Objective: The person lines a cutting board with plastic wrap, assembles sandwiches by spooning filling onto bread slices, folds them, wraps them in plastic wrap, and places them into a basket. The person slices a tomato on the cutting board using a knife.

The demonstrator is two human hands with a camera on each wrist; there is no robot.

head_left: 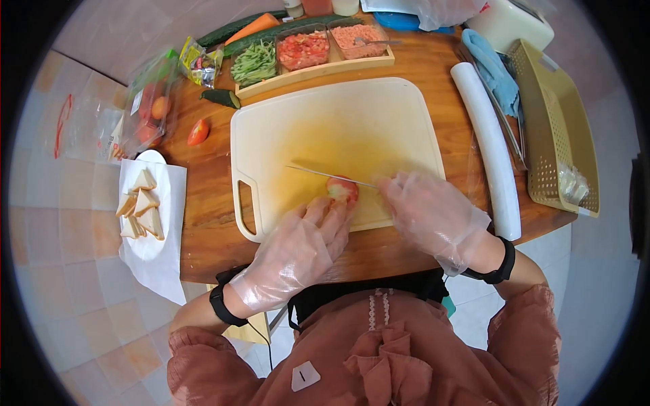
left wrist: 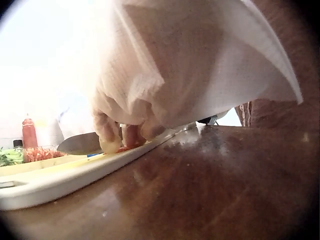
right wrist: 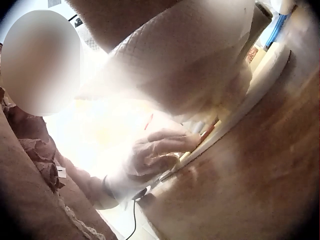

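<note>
On the cream cutting board lies a piece of tomato, cut face partly showing, near the board's front edge. My left hand, in a clear plastic glove, holds it with bent fingertips. Gloved as well, my right hand grips a kitchen knife whose handle is hidden in the fist. The blade points left and crosses the tomato's far side, just beyond the left fingertips. In the left wrist view the broad blade stands beside those fingers.
Behind the board, a wooden tray holds containers of shredded cucumber, chopped tomato and pink minced filling. A tomato wedge and bread triangles lie left. At right are a white roll and a basket.
</note>
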